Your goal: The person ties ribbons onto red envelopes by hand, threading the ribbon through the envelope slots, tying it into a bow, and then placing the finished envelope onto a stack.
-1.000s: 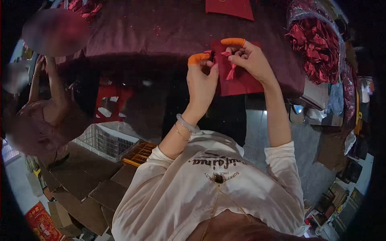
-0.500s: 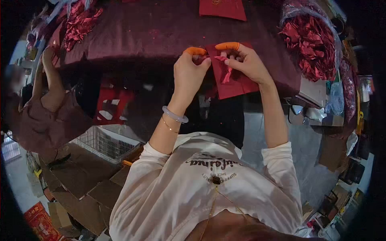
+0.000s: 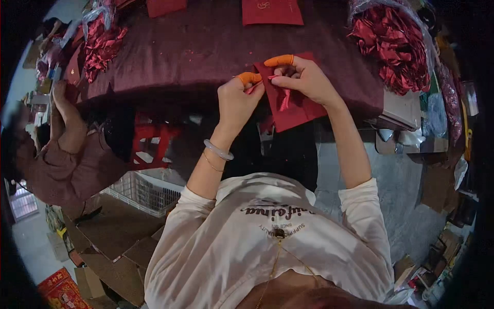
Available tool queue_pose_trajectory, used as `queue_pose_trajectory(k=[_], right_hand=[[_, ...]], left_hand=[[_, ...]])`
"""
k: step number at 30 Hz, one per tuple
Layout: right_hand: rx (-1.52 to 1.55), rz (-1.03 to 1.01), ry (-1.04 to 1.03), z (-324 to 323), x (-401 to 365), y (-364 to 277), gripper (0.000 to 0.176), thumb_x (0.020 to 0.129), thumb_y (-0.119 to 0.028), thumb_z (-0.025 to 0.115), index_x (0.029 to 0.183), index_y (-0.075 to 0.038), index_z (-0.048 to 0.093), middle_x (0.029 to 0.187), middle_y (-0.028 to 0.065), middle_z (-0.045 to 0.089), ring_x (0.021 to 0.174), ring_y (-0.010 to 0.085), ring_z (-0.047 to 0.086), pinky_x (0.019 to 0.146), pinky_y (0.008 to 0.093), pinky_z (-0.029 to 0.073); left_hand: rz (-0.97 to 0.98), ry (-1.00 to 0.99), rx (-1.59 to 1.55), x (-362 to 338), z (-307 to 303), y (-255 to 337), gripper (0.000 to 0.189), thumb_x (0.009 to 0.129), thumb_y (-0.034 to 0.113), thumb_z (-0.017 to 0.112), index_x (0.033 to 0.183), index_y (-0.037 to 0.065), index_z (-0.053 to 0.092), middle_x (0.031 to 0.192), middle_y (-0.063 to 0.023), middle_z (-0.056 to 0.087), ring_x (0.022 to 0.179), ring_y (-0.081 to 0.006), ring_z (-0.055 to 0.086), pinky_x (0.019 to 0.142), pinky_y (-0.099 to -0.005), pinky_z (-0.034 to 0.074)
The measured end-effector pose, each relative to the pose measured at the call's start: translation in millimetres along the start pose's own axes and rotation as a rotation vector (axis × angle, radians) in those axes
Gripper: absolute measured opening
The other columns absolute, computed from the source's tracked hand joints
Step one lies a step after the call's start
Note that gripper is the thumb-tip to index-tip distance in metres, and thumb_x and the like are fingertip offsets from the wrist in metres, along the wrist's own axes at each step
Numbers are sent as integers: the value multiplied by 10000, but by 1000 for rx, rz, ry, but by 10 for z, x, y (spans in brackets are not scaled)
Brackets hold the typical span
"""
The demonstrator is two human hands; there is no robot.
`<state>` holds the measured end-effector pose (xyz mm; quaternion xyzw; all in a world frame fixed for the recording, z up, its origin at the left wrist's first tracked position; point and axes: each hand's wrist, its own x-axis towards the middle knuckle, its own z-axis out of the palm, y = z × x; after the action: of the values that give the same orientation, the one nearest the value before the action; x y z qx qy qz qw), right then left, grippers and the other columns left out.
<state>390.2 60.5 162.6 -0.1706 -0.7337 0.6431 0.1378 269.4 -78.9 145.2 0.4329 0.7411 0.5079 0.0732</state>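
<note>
A red card (image 3: 293,119) hangs at the near edge of the cloth-covered table, between my hands. My left hand (image 3: 240,99) pinches the card's left edge and a bit of pink ribbon, with an orange cover on one finger. On the right, my right hand (image 3: 309,80) is closed on the pink ribbon (image 3: 284,99) in front of the card, its orange-covered index finger stretched along the top. The ribbon's loose end dangles below my right fingers. The fingertips hide where the ribbon meets the card.
Another red card (image 3: 272,13) lies further back on the table (image 3: 206,38). Bagged red ribbons (image 3: 393,46) sit at the right, more ribbons (image 3: 103,46) at the left. A co-worker (image 3: 72,165) is at the left, near a white crate (image 3: 141,193).
The view has shifted slightly. My left hand has come closer to the card's left edge, and the card and ribbon have turned a little between my hands.
</note>
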Motion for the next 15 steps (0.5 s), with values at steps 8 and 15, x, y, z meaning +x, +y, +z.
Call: queue_pose_trajectory(k=[8, 15], right_hand=[[58, -51, 0, 35, -21, 26, 363, 771, -19, 629, 1132, -48, 603, 829, -32, 564, 674, 28, 467, 618, 172, 406], [81, -81, 66, 111, -23, 99, 390, 758, 20, 588, 1138, -66, 604, 830, -48, 552, 632, 20, 420, 592, 165, 384]], left_hand=[[954, 249, 403, 16, 4, -408, 253, 628, 49, 706, 863, 84, 618, 674, -11, 538, 530, -178, 535, 458, -284, 401], [1041, 42, 488, 144, -271, -309, 273, 636, 74, 627, 907, 112, 637, 726, -23, 553, 607, -157, 548, 473, -276, 384]])
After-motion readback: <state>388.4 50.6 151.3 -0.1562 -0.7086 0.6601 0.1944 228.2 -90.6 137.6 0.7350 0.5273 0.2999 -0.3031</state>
